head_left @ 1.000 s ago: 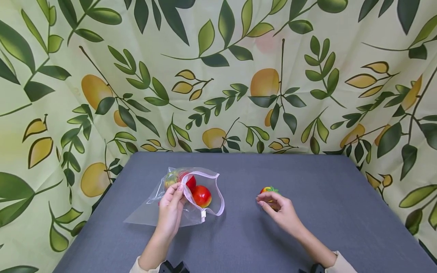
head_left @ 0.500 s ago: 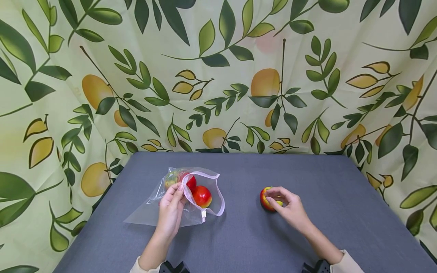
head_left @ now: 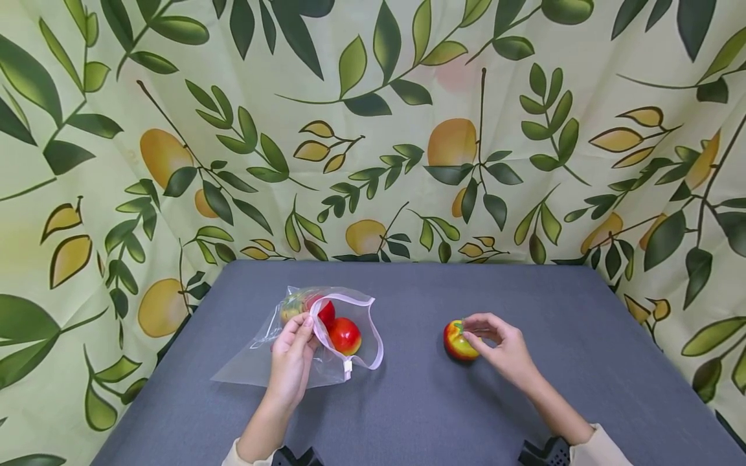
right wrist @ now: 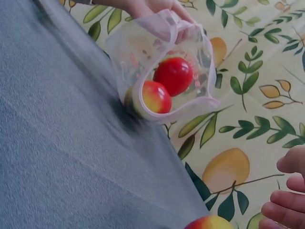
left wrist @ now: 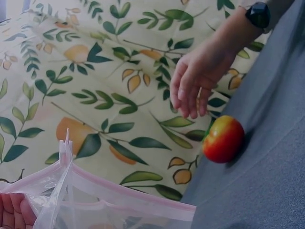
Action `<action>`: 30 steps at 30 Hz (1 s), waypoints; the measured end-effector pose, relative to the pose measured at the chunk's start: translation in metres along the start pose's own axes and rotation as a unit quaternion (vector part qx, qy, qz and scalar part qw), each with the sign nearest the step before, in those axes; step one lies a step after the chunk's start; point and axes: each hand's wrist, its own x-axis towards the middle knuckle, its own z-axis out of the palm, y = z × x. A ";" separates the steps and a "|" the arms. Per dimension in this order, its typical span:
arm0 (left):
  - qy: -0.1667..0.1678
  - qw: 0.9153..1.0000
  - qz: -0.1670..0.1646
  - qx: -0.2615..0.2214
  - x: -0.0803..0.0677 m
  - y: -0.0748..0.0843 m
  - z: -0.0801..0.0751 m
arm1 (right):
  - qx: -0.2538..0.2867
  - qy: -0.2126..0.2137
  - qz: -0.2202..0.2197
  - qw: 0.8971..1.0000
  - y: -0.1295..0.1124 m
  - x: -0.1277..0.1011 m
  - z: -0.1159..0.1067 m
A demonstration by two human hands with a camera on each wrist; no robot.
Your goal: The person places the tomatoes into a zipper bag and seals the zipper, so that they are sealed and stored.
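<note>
Bag (head_left: 379, 346), clear film with a pale pink rim, on the desk (head_left: 408, 414), mouth gaping to its right. Your left hand (head_left: 291, 353) pinches the rim on the side away from that gape. Just inside the bag's mouth: front red fruit (head_left: 345, 335), second red fruit (head_left: 326, 313) behind.

Apple (head_left: 457, 343), red and yellow, sits well apart to the bag's right. Your right hand (head_left: 502, 346) is on the apple's side away from the bag, fingers loosely bent, thumb apart, nothing held; left wrist view shows a gap below your fingertips.

Risks, as I judge them: a one-sided nudge from your right hand could roll the round, smooth-looking apple toward the bag. You grip the rim at one spot only; a slip would likely let the limp film sag and the mouth narrow. Tug or tilt the bag rightward and the front red fruit could roll out.
</note>
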 end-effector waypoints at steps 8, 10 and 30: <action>0.006 1.000 -0.002 -0.002 0.000 0.000 -0.001 | -0.010 0.000 0.013 1.000 0.010 0.001 -0.007; 0.007 1.000 -0.001 -0.004 0.001 0.000 -0.001 | -0.010 0.003 0.010 1.000 0.012 0.001 -0.007; 0.007 1.000 0.002 -0.013 0.001 0.000 -0.002 | -0.013 -0.005 0.022 1.000 0.026 -0.001 -0.008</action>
